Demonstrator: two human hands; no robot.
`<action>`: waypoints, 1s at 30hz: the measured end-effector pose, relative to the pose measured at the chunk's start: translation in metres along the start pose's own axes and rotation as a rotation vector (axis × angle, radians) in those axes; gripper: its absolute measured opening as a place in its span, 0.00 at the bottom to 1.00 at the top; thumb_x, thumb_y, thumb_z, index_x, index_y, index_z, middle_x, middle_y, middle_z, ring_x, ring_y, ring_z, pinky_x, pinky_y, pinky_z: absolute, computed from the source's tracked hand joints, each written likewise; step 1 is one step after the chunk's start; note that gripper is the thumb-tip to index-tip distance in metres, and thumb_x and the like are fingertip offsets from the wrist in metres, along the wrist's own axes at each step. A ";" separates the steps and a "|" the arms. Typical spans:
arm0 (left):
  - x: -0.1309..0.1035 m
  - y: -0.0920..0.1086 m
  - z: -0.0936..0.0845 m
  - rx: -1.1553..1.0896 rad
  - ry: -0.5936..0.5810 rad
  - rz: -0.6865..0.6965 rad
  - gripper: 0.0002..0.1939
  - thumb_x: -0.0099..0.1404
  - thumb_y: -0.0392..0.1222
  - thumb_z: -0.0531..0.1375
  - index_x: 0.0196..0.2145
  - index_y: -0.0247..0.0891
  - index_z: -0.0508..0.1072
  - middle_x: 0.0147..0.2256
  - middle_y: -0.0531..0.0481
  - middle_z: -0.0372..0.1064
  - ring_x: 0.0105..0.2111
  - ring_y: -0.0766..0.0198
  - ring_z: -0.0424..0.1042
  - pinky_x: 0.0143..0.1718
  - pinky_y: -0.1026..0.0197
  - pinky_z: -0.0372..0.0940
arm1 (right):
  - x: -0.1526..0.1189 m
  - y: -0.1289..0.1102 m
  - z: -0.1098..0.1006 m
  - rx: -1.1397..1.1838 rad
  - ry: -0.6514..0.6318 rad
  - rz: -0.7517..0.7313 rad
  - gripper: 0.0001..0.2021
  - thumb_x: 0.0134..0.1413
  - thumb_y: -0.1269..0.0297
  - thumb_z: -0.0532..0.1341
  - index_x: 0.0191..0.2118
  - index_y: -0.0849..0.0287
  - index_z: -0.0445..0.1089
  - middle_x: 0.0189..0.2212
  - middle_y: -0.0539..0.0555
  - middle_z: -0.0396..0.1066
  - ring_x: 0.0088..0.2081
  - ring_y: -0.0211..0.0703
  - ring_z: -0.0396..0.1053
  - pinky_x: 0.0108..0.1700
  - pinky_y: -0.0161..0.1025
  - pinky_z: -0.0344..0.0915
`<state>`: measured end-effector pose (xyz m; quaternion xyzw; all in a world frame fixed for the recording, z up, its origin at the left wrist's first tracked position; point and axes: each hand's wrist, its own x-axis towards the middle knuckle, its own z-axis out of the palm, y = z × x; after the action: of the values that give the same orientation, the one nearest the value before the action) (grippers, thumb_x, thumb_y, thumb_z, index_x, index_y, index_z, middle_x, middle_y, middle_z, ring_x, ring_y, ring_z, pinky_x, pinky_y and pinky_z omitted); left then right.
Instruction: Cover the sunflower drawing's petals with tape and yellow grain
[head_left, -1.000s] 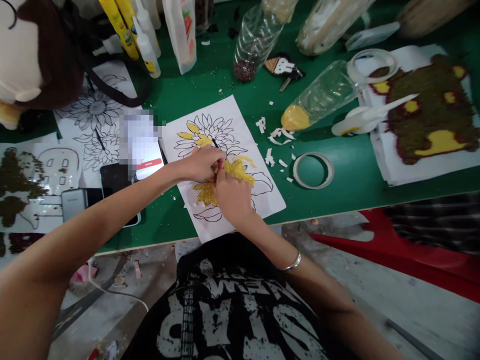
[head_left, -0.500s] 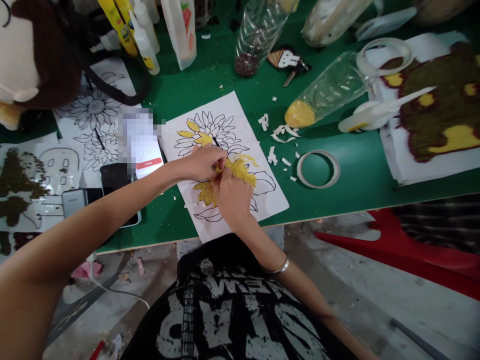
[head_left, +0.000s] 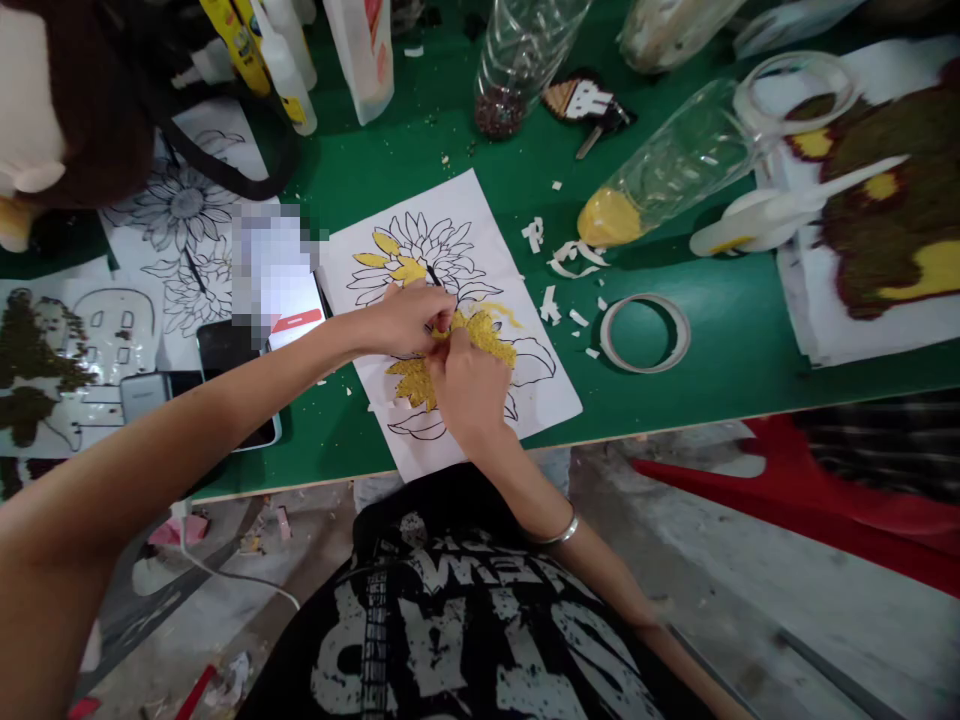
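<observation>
A white sheet with a line drawing of sunflowers [head_left: 525, 270] lies at the table's front edge. Yellow grains [head_left: 491, 335] cover much of the lower flower, and a few petals of the upper one are yellow. Over the middle of the sheet, my left hand [head_left: 416, 318] is closed, its fingertips curled inward. Right against it is my right hand [head_left: 472, 385], also closed, its thumb and finger together over the lower flower. Whatever lies between the fingers of either hand is too small or hidden to name.
Right of the sheet are a tape ring [head_left: 645, 333], white paper scraps [head_left: 551, 305] and a clear bottle with yellow grains [head_left: 611, 217]. A glue bottle [head_left: 750, 222] rests by a finished picture [head_left: 870, 230]. Phones [head_left: 232, 350] sit left; a bottle with dark grains [head_left: 499, 108] stands behind.
Both hands stay together over the lower flower with only a slight shift of the fingers. The whole view has moved a little; objects on the table keep their places.
</observation>
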<state>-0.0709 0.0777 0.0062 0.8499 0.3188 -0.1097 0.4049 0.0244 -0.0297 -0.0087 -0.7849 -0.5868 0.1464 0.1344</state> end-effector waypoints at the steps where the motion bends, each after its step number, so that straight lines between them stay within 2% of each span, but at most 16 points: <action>1: -0.001 0.001 -0.001 0.001 -0.004 -0.003 0.08 0.49 0.31 0.56 0.25 0.37 0.58 0.31 0.51 0.60 0.38 0.60 0.56 0.40 0.55 0.48 | 0.000 0.002 -0.007 0.010 0.038 0.008 0.04 0.50 0.69 0.54 0.27 0.60 0.62 0.16 0.53 0.65 0.18 0.39 0.60 0.22 0.35 0.46; 4: -0.003 0.004 -0.004 0.002 -0.009 -0.017 0.08 0.49 0.31 0.56 0.26 0.37 0.58 0.31 0.52 0.60 0.37 0.61 0.57 0.39 0.56 0.49 | -0.003 0.009 -0.032 0.157 0.190 -0.082 0.04 0.52 0.69 0.53 0.28 0.58 0.63 0.16 0.47 0.62 0.18 0.34 0.58 0.23 0.33 0.47; 7: -0.002 0.004 -0.005 0.002 -0.005 -0.017 0.07 0.50 0.32 0.57 0.27 0.37 0.60 0.31 0.51 0.61 0.36 0.62 0.58 0.38 0.57 0.50 | -0.004 0.023 -0.051 0.316 0.191 -0.195 0.06 0.54 0.66 0.54 0.29 0.58 0.65 0.17 0.46 0.64 0.19 0.33 0.59 0.24 0.32 0.51; 9: -0.001 0.003 -0.005 0.007 -0.007 -0.014 0.08 0.50 0.34 0.59 0.28 0.37 0.61 0.32 0.51 0.62 0.35 0.62 0.60 0.37 0.58 0.52 | -0.002 0.036 -0.056 0.381 0.183 -0.170 0.05 0.54 0.67 0.55 0.29 0.57 0.66 0.21 0.47 0.67 0.21 0.33 0.61 0.26 0.32 0.54; 15: 0.000 -0.003 -0.008 -0.014 -0.007 0.038 0.07 0.48 0.32 0.58 0.27 0.38 0.65 0.31 0.50 0.66 0.33 0.63 0.63 0.32 0.62 0.56 | -0.001 0.067 -0.051 0.572 0.086 -0.087 0.05 0.52 0.65 0.56 0.31 0.58 0.69 0.29 0.51 0.73 0.25 0.35 0.66 0.30 0.35 0.61; 19: 0.001 -0.008 -0.011 -0.128 -0.016 0.054 0.09 0.48 0.34 0.58 0.30 0.39 0.69 0.31 0.50 0.67 0.30 0.64 0.65 0.28 0.63 0.58 | -0.005 0.068 -0.043 0.799 -0.053 -0.055 0.08 0.51 0.68 0.58 0.39 0.57 0.70 0.35 0.52 0.74 0.34 0.39 0.72 0.39 0.39 0.68; 21: -0.001 -0.007 -0.011 -0.174 0.011 0.044 0.08 0.49 0.34 0.58 0.31 0.39 0.70 0.30 0.50 0.68 0.29 0.64 0.66 0.27 0.63 0.58 | -0.006 0.065 -0.040 0.946 -0.112 -0.021 0.08 0.49 0.68 0.60 0.38 0.56 0.70 0.33 0.51 0.75 0.37 0.39 0.73 0.41 0.40 0.69; 24: -0.010 0.004 -0.010 -0.171 0.119 0.022 0.09 0.50 0.32 0.57 0.30 0.39 0.71 0.29 0.51 0.70 0.29 0.66 0.67 0.28 0.63 0.60 | -0.005 0.062 -0.039 1.107 -0.136 0.042 0.06 0.46 0.67 0.64 0.34 0.55 0.70 0.29 0.48 0.75 0.34 0.38 0.74 0.38 0.37 0.70; 26: -0.019 0.016 -0.007 -0.160 0.226 0.022 0.10 0.51 0.31 0.57 0.33 0.38 0.71 0.32 0.52 0.72 0.31 0.66 0.69 0.33 0.63 0.62 | -0.005 0.060 -0.040 1.175 -0.144 0.066 0.07 0.44 0.66 0.65 0.33 0.54 0.70 0.28 0.47 0.75 0.32 0.37 0.74 0.36 0.35 0.70; 30: -0.038 0.046 0.006 -0.315 0.292 0.104 0.16 0.56 0.42 0.61 0.42 0.38 0.71 0.37 0.50 0.74 0.36 0.66 0.72 0.38 0.64 0.65 | -0.005 0.056 -0.046 1.215 -0.147 0.063 0.08 0.43 0.66 0.66 0.32 0.54 0.68 0.25 0.46 0.74 0.30 0.36 0.74 0.32 0.33 0.69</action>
<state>-0.0708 0.0342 0.0474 0.7983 0.3429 0.0870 0.4874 0.0907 -0.0518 0.0127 -0.5729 -0.3827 0.5123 0.5127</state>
